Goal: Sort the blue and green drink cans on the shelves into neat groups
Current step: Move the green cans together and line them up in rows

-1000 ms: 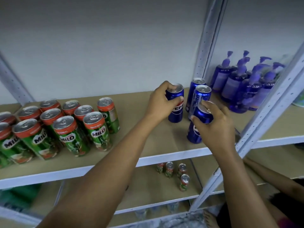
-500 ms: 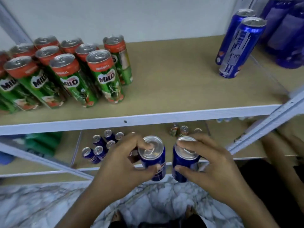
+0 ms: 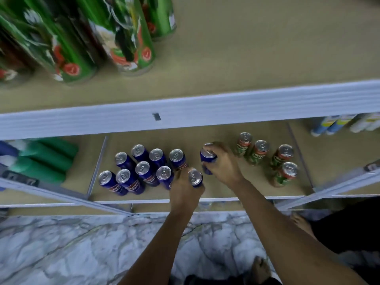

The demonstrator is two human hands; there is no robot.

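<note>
Left hand (image 3: 183, 190) grips a blue Pepsi can (image 3: 195, 177) at the blue cluster's (image 3: 141, 171) right edge on the lower shelf (image 3: 205, 132). Right hand (image 3: 223, 164) grips another blue can (image 3: 207, 156), apparently touching down. 5 green Milo cans (image 3: 267, 157) stand right.

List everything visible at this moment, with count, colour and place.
Standing blue metal drink cans: eight, blue, lower shelf, left cluster.
Held blue cans: two, one in the left hand, one in the right hand, just right of that cluster.
Small green-and-red drink cans: five, lower shelf, right.
Large green drink cans: several, blurred, upper shelf, left.
Green bottles: several, lower left bay.
Pale bottles: a few, lower right bay, partly hidden.
White metal shelf rail: one, across the middle.
Marble floor: grey-white, bottom.
Left hand: grips a can.
Right hand: grips a can.
</note>
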